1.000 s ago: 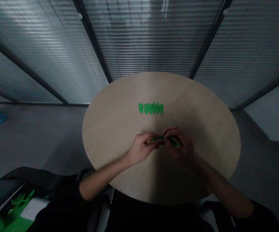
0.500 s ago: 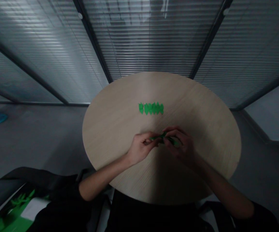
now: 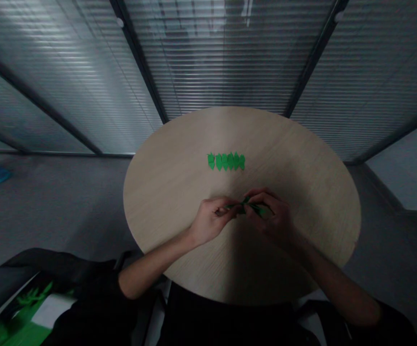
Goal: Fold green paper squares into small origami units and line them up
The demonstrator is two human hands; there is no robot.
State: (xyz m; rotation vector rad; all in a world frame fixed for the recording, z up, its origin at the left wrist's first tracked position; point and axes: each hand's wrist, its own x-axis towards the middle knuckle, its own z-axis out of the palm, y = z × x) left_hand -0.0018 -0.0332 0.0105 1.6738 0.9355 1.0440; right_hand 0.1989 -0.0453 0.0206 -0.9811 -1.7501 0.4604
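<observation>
Pinches a green piece [image 3: 260,210] with left hand [image 3: 211,221] and right hand [image 3: 272,217]. Faces a row of green leaves [image 3: 224,162] on the table [image 3: 172,173].

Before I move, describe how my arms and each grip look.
Black sleeves end around the elbows, leaving both forearms bare. The left grip and right grip are ungloved hands; no watch or bracelet shows.
</observation>
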